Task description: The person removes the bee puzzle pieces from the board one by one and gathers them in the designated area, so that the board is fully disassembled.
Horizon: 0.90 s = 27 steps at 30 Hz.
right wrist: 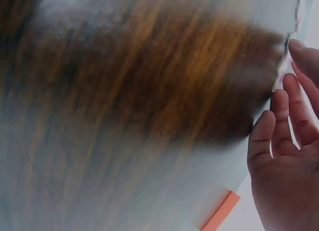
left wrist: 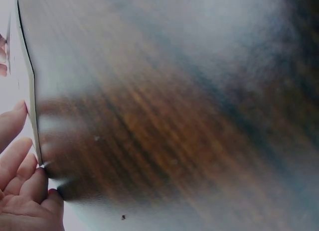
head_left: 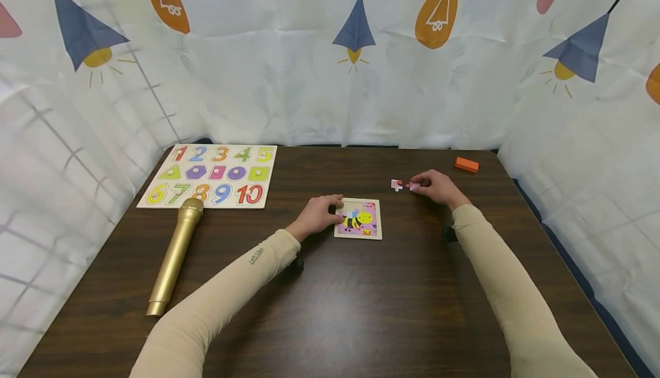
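A small square bee puzzle (head_left: 359, 223) lies in a pale wooden frame at the table's middle; part of its upper left shows bare wood. My left hand (head_left: 317, 216) holds the frame's left side, index finger at the top left corner and thumb lower down. In the left wrist view, fingertips (left wrist: 22, 107) are right at the frame's thin edge. To the right, my right hand (head_left: 438, 188) pinches a pink puzzle piece (head_left: 414, 186) between thumb and fingers, close over the table. Just left of it lies another pink piece (head_left: 396, 184).
A number and shape board (head_left: 219, 163) lies at the back left. Its front edge is overlapped by a gold microphone (head_left: 177, 255). An orange block (head_left: 466, 164) sits at the back right of the dark wooden table (head_left: 350, 309). A patterned white curtain (head_left: 309, 91) stands behind.
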Each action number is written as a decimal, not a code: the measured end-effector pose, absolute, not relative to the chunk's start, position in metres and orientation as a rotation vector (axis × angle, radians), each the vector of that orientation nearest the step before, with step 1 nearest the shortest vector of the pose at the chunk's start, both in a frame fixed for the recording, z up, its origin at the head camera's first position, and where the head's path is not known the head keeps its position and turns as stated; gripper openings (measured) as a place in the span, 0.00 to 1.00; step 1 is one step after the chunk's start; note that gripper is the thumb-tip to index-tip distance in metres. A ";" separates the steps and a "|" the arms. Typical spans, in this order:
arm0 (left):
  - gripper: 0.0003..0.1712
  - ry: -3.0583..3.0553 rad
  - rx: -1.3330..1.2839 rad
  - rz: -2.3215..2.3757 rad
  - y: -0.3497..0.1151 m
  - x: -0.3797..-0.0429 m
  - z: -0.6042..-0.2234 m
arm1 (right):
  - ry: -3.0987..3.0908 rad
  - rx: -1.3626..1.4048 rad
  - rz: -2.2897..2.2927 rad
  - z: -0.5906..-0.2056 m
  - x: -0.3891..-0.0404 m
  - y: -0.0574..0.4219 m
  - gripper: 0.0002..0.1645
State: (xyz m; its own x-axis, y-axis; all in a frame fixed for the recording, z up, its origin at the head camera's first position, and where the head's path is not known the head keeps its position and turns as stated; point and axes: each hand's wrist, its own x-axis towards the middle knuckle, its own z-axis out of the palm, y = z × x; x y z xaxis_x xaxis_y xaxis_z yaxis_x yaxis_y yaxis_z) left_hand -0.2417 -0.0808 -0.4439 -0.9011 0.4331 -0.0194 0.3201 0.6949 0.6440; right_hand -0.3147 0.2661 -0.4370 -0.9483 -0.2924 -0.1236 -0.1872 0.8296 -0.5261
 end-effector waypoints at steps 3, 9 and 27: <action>0.22 2.738 0.615 0.983 -0.081 -0.242 -0.444 | 2.810 -0.354 -0.801 -0.434 -0.314 0.266 0.23; 0.23 2.748 0.602 0.979 -0.079 -0.242 -0.443 | 2.811 -0.439 -0.814 -0.427 -0.309 0.250 0.23; 0.18 2.737 0.660 0.978 -0.051 -0.246 -0.442 | 2.708 -0.827 -0.853 -0.440 -0.257 0.163 0.13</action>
State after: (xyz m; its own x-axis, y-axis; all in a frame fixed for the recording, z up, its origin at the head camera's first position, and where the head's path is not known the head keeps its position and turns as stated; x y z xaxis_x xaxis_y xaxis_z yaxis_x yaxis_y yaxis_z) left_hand -0.2457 -0.0507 -0.4424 -0.8898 0.4564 -0.0027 0.3513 0.6886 0.6344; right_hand -0.2571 0.1626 -0.4402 -0.8280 -0.5607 -0.0077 -0.4552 0.6800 -0.5748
